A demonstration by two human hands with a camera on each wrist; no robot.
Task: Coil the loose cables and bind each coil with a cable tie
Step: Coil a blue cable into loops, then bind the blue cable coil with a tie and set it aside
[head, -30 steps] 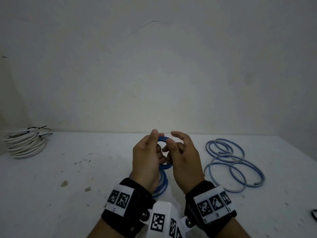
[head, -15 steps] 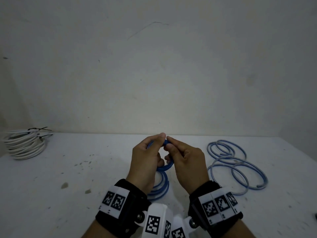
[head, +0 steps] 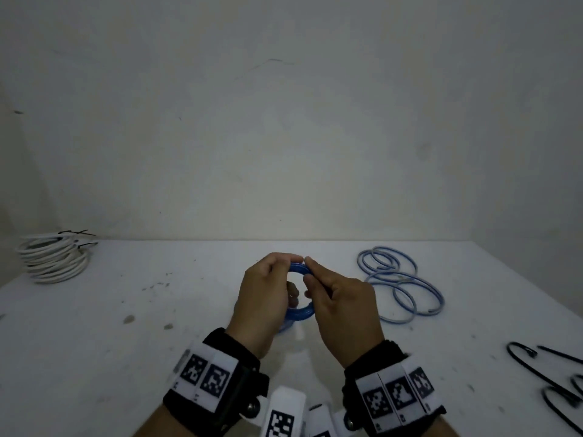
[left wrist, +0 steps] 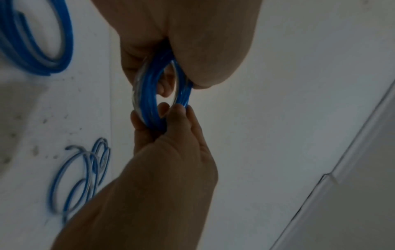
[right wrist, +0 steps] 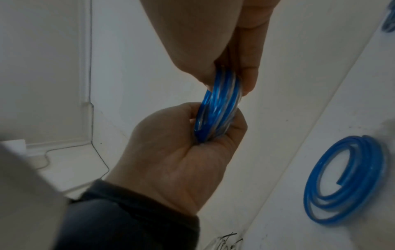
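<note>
Blue cable [head: 299,312], glossy and partly translucent, is wound into a small tight ring of several turns that I hold up over the middle of the bench [head: 126,357], a little back from its near edge. My left hand [head: 263,298] is clamped on the ring's left side, fingers curled through the middle and thumb on top; my right hand [head: 342,305] pinches the right side, forefinger and thumb closed on the strands. A few looser turns of the same blue cable lie on the bench under my wrists, seen best from the right wrist. I count one ring in hand, one loose blue cable [head: 399,283] sprawled in open loops towards the right edge, one white coil [head: 53,258] at the far left corner with two black cable ties [head: 82,238] on it, and a small cluster of spare black ties [head: 549,384] by the near right corner, too overlapped to count. Against the frame half a second ago, the ring is tighter and more closed, my fingertips have met at its top, and the spare ties have come into sight.
</note>
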